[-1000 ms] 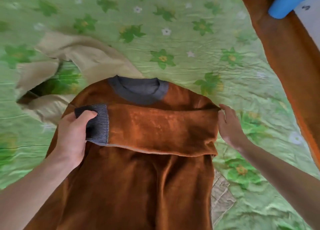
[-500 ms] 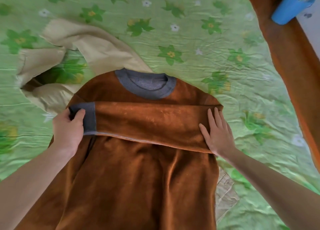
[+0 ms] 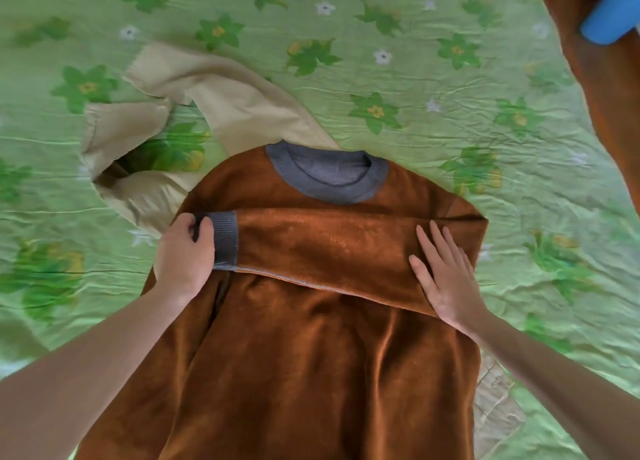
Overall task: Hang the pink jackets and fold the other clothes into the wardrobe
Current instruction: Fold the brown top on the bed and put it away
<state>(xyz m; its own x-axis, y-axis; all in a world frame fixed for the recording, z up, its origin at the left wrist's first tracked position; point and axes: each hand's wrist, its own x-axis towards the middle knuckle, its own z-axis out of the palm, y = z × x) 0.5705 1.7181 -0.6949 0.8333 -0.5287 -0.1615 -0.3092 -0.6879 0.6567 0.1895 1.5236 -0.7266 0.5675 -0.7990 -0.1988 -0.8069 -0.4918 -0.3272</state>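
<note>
A soft brown fleece sweater (image 3: 294, 373) with a grey knit collar (image 3: 327, 179) lies flat on a green bed sheet (image 3: 433, 96) printed with green and white flowers. The collar points away from the person, and the bottom of the sweater runs off the near edge of the view.

One long brown sleeve (image 3: 329, 251) is folded straight across the chest of the sweater, from the right shoulder over to the left side. Its end is a grey ribbed cuff (image 3: 225, 241).

The left hand (image 3: 185, 255) comes in from the lower left with the arm stretched forward. Its fingers are curled and its thumb and fingers pinch the grey ribbed cuff at the left edge of the sweater.

The right hand (image 3: 446, 276) comes in from the lower right. It lies flat with the palm down on the right part of the folded sleeve. Its fingers are straight, a little spread, and point away from the person. It presses the sleeve and holds nothing.

A crumpled cream cloth garment (image 3: 221, 103) lies on the sheet behind the sweater on the left, and the sweater's shoulder covers part of it.

A brown wooden board (image 3: 602, 78) runs along the right side of the bed. A blue plastic cup (image 3: 611, 16) sits at the top right corner, partly cut off by the edge.
</note>
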